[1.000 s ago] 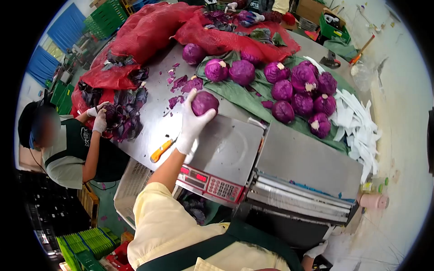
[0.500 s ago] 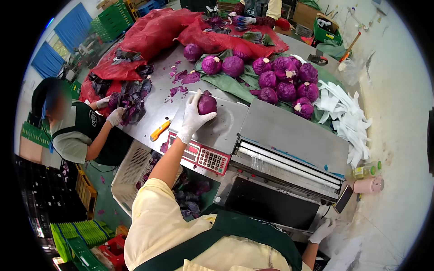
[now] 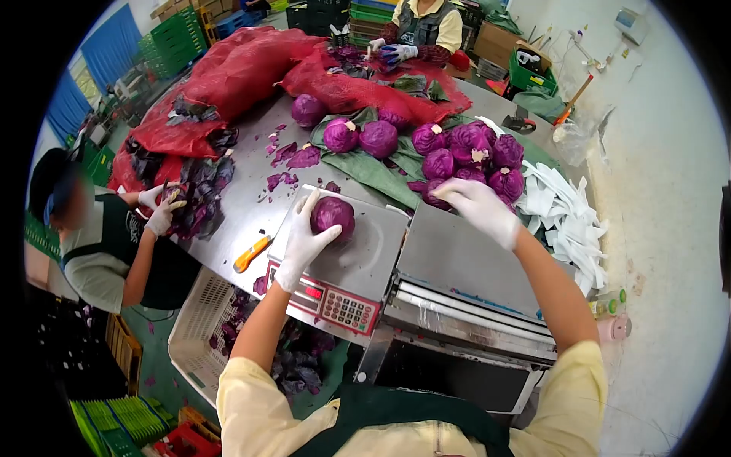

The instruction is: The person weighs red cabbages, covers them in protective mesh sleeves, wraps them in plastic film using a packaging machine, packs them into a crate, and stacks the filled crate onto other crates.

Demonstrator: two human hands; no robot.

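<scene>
My gloved left hand (image 3: 301, 245) is wrapped round the left side of a red cabbage (image 3: 333, 218) on the plate of the weighing scale (image 3: 371, 251). Over the near edge of the cabbage pile, my gloved right hand (image 3: 480, 209) has its fingers together at a low cabbage (image 3: 437, 195), partly covering it; whether they grip it is unclear. More purple cabbages (image 3: 470, 143) lie on a green cloth (image 3: 365, 170). To the right of the scale is a wrapping machine (image 3: 472, 308) with a flat metal top.
An orange cutter (image 3: 251, 254) lies left of the scale. Red mesh sacks (image 3: 244, 68) cover the table's far left. White strips (image 3: 567, 221) hang at the right. A co-worker (image 3: 99, 236) handles dark leaves at left; another person (image 3: 426, 30) stands at the far side. A crate (image 3: 190, 327) sits below.
My right hand has come up from low at the right to the cabbage pile. My left hand stays on the cabbage over the scale. The view has shifted.
</scene>
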